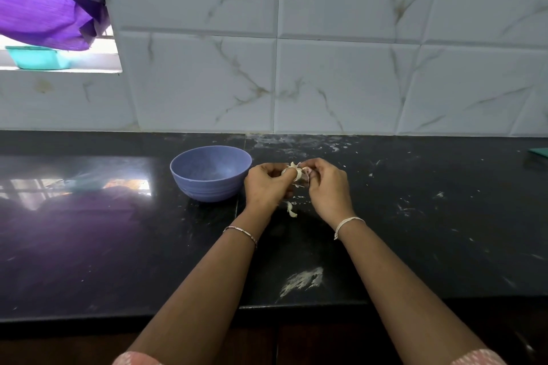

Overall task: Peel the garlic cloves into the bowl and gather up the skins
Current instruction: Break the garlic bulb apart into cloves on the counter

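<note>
Currently: garlic clove (297, 174) pinched between left hand (264, 187) and right hand (328, 187), blue bowl (207, 187) just leftward, nearer left hand.

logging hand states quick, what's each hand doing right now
Left hand: fingers curled, gripping the garlic clove.
Right hand: pinching the same clove from the other side.

A pale garlic clove (298, 174), papery skin curling off it, sits pinched between the left hand (267, 184) and right hand (326, 184), just right of the upright lavender-blue bowl (210, 173), with a curled skin piece (291, 209) below them.
</note>
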